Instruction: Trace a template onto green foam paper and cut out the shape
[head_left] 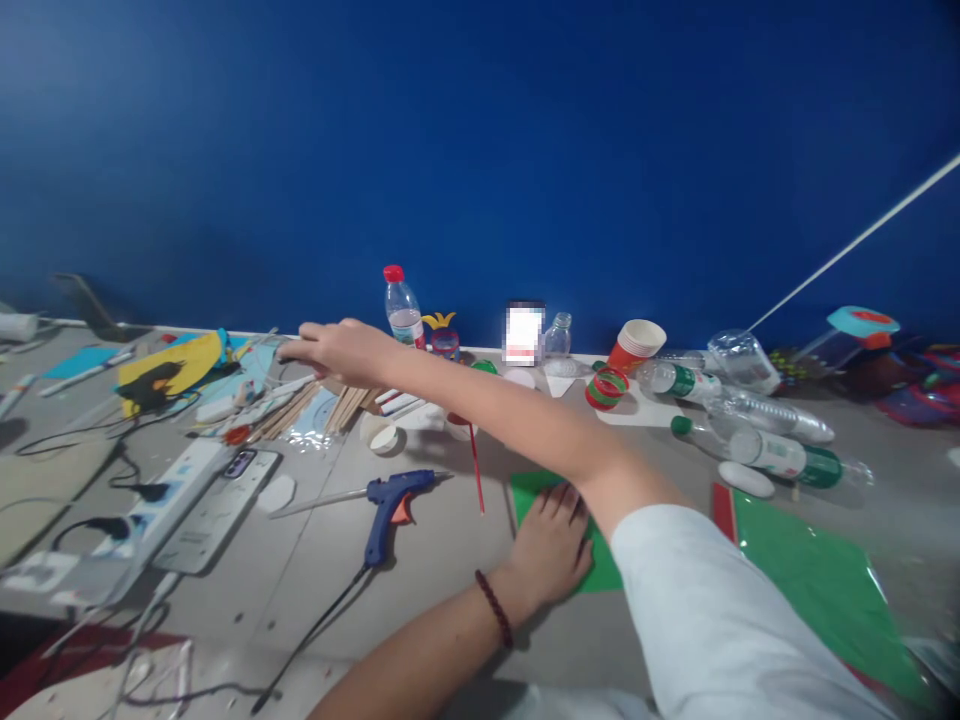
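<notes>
My right hand (337,350) reaches far to the left across the table, with its white-sleeved arm crossing over my left hand. Its fingers are stretched out flat above a bundle of wooden craft sticks (300,408), and their tips are near pale items by yellow and blue papers (176,368). I see nothing gripped in it. My left hand (551,545), with a dark bead bracelet on the wrist, lies palm down on a small green sheet (534,490).
A blue glue gun (394,500) lies left of the green sheet, with a red stick (476,470) beside it. A power strip (176,490) and a phone sit at the left. Bottles (780,455), paper cups (637,345) and tape rolls (606,388) crowd the back right. A larger green sheet (817,580) lies right.
</notes>
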